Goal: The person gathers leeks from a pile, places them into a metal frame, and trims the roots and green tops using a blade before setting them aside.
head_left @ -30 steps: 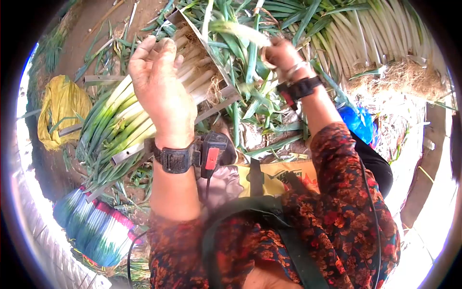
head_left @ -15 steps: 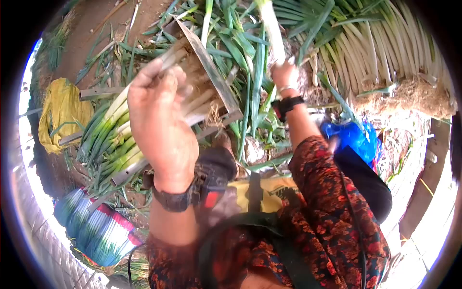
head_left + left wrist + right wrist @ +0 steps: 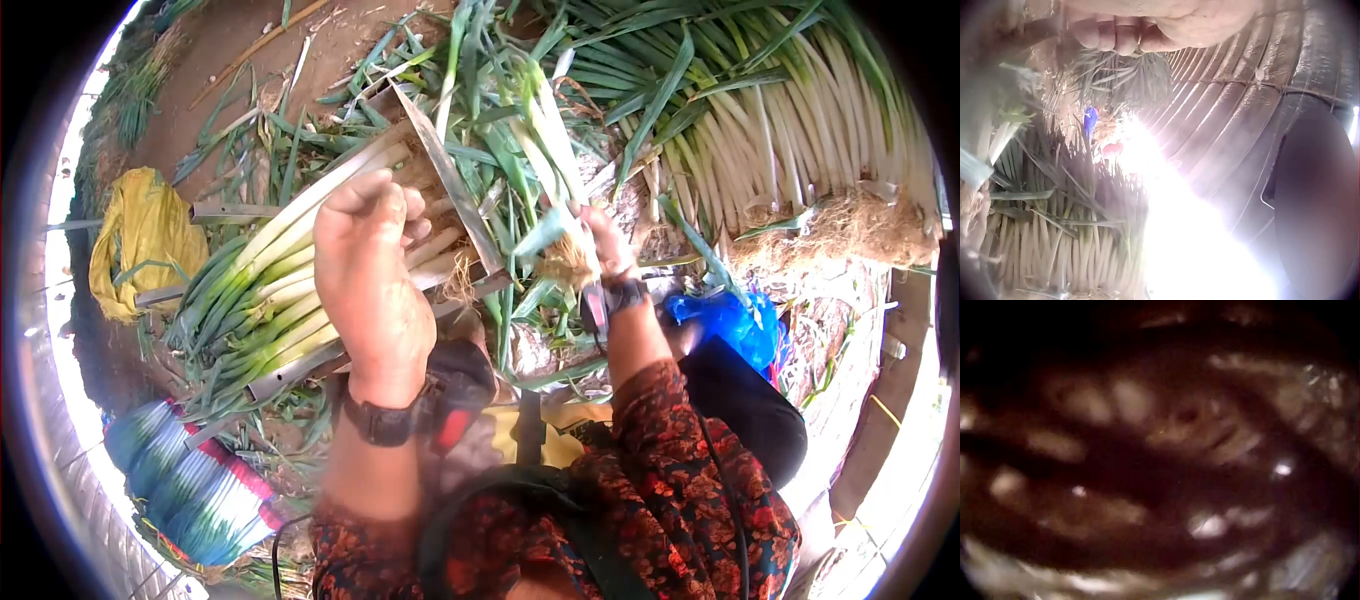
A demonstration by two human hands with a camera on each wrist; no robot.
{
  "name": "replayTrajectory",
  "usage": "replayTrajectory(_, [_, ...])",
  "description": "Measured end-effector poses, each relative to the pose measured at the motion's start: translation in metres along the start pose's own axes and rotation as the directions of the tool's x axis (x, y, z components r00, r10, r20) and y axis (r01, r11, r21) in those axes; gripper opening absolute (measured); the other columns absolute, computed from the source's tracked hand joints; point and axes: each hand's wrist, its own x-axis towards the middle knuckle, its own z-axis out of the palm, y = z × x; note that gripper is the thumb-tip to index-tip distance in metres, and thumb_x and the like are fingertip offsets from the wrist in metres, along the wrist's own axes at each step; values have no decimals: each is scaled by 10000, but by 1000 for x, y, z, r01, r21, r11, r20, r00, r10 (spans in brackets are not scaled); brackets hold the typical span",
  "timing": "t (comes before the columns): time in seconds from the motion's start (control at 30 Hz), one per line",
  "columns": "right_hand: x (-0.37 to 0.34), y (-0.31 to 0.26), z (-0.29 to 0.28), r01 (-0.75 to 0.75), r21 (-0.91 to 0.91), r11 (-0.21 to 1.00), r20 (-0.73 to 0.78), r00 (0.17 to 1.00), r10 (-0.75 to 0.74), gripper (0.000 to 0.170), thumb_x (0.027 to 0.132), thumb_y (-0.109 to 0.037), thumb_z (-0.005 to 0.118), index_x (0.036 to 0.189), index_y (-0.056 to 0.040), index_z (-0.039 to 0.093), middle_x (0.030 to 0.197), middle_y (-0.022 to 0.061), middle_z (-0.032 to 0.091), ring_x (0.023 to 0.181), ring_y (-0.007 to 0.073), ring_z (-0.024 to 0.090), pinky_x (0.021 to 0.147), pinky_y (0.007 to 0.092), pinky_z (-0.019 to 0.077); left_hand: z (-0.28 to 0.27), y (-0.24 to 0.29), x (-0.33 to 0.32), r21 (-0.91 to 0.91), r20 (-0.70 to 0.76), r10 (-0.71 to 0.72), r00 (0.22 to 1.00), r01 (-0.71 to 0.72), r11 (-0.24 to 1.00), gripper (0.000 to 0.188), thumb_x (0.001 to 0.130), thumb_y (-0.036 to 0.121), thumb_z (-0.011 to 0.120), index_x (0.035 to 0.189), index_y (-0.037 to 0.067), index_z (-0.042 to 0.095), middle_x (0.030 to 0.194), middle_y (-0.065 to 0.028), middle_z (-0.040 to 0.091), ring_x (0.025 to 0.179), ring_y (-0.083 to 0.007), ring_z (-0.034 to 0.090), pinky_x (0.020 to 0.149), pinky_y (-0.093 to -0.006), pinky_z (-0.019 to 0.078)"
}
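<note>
My right hand (image 3: 607, 242) grips green onions (image 3: 548, 130) near their root end, their pale stalks pointing away and the leaves at the far end. Brownish roots (image 3: 568, 265) show beside the fingers. Raised with loosely curled fingers, my left hand (image 3: 375, 290) holds nothing that shows. It overlaps a row of green onions (image 3: 290, 265) in an angled metal frame (image 3: 445, 165), their roots against its upright plate. In the left wrist view the left fingers (image 3: 1125, 37) show at the top edge. The right wrist view is dark and blurred.
A large heap of green onions (image 3: 790, 140) lies at the far right, roots towards me. Loose leaves cover the ground between. A yellow sack (image 3: 150, 240) is at the left, tied green-and-white bundles (image 3: 190, 490) at lower left, and a blue plastic bag (image 3: 735, 325) at the right.
My right hand swung the green onions from leftward to upright and drew them closer to me. The left hand stayed over the frame, slightly lower and to the right, its fingers more curled.
</note>
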Motion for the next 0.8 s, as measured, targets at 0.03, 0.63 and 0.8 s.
replayTrajectory(0.03, [-10, 13, 1, 99, -1, 995, -11, 995, -99, 522, 850, -279, 650, 1252, 38, 544, 1074, 142, 652, 930, 244, 655, 834, 401, 547, 3, -1, 2, -10, -9, 8, 1000, -8, 1000, 189, 901, 23, 598, 1083, 16, 547, 910, -49, 617, 818, -104, 584, 744, -246, 470])
replayTrajectory(0.63, [-190, 3, 153, 56, -494, 868, 47, 998, -37, 543, 775, -146, 722, 1250, 41, 537, 975, 76, 647, 838, 159, 630, 776, 278, 509, 46, -20, -15, -96, 548, -322, 772, 441, 892, 587, 816, 589, 671, 1076, 68, 590, 841, -49, 649, 746, -153, 629, 666, -299, 497])
replayTrajectory(0.8, [-199, 2, 155, -10, -592, 806, -18, 1000, -1, 432, 843, -126, 614, 1221, 74, 548, 1129, 170, 650, 964, 234, 659, 892, 363, 541, 39, -8, -16, -390, 606, -71, 792, 374, 842, 728, 782, 677, 641, 1185, 80, 535, 1019, -68, 617, 926, -195, 589, 835, -362, 489])
